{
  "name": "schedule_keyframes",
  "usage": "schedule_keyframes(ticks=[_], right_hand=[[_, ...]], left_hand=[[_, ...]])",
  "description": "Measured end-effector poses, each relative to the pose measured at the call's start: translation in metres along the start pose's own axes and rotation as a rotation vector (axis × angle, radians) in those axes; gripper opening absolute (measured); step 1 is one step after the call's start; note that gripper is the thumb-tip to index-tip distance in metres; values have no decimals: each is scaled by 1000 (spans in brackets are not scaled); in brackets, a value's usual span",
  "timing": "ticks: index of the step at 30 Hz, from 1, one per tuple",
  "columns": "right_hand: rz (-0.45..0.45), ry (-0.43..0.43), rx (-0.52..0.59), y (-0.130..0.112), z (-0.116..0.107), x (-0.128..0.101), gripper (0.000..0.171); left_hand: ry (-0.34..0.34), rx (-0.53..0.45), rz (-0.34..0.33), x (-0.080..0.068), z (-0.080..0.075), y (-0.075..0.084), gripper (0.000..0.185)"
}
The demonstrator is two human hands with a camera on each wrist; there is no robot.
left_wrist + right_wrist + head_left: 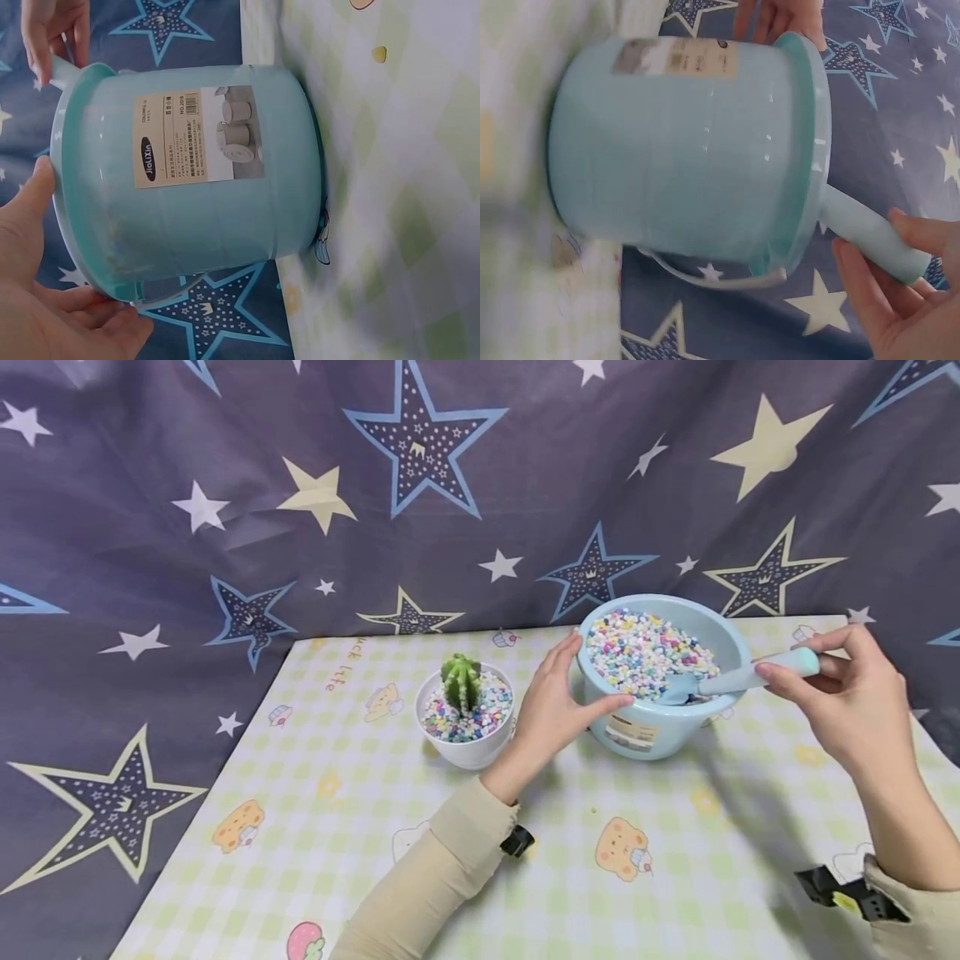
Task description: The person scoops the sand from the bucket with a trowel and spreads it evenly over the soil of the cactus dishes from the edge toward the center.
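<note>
Star-printed dark cloth hangs behind a table (360,827) covered with a checked, cartoon-print mat. Toward its far right stands a light blue bucket (660,727) full of coloured pebbles (637,647). The left hand (558,706) steadies the bucket's side, its grip open with fingers along the rim. The right hand (847,697) pinches a blue scoop (738,679), whose blade lies in the pebbles. Left of the bucket stands a white pot (467,718) with a cactus (461,681).

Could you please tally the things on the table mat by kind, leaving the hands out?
Blue bucket of coloured pebbles: 1
Blue scoop: 1
White pot of pebbles: 1
Green cactus: 1
Total: 4
</note>
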State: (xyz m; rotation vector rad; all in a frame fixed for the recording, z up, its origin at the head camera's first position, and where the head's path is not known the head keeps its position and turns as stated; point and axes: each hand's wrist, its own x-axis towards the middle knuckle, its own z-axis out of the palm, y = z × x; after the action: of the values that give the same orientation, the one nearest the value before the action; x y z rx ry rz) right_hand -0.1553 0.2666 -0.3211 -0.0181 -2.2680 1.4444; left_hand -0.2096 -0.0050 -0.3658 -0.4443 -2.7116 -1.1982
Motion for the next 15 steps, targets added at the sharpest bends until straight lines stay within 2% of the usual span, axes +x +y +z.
schedule_keyframes(ticks=[4,6,8,15], right_hand=[[-27,-1,421,4,8,-5,33],[-42,17,581,4,11,-9,31],[-42,54,674,5,13,-13,31],[12,188,846,9,19,-19,31]], left_hand=[[-1,31,-15,-1,-1,1,101],[1,49,-13,-1,-1,1,101],[5,65,-3,-1,0,0,101],[6,111,11,0,1,1,102]])
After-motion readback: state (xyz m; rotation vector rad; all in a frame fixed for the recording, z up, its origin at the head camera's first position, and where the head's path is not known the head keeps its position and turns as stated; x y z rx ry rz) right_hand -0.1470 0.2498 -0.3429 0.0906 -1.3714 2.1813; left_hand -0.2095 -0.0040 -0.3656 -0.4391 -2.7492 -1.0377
